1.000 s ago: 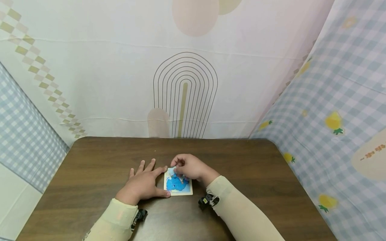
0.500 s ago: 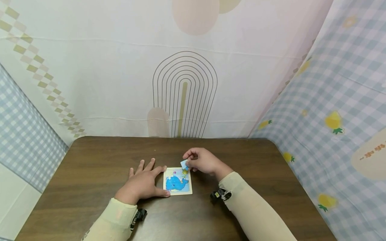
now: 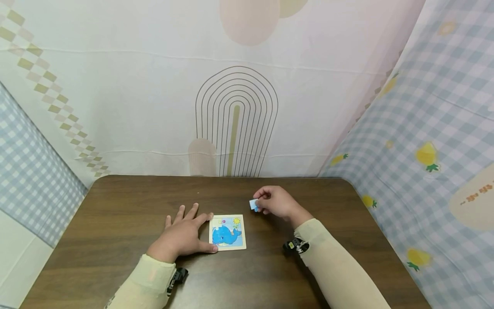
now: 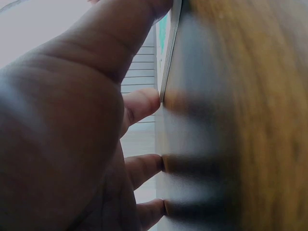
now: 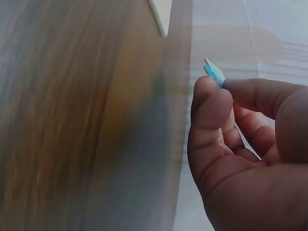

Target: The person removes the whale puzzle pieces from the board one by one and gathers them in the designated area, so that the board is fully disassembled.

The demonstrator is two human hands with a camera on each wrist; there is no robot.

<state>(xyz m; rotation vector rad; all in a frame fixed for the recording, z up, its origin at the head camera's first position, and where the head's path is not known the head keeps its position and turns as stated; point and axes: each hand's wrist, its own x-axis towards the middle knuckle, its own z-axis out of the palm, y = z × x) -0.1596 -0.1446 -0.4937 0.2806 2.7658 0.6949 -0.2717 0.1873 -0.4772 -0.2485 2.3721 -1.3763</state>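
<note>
Head: the whale puzzle [image 3: 227,236] sits on the surface [image 3: 127,214], a piece [image 3: 252,205] to its right. Left wrist: my spread left grip [image 4: 72,120], pushing, could shift the puzzle. Right wrist: my right grip [image 5: 245,178] pinches the piece; loosening could drop it.

The puzzle [image 3: 226,235] lies on the surface [image 3: 231,279], the left hand [image 3: 179,236] at its left edge. Right of it and farther back, above the surface, a piece [image 3: 253,204] is in the right hand [image 3: 278,202]. Behind the surface hangs a cloth [image 3: 154,111].
</note>
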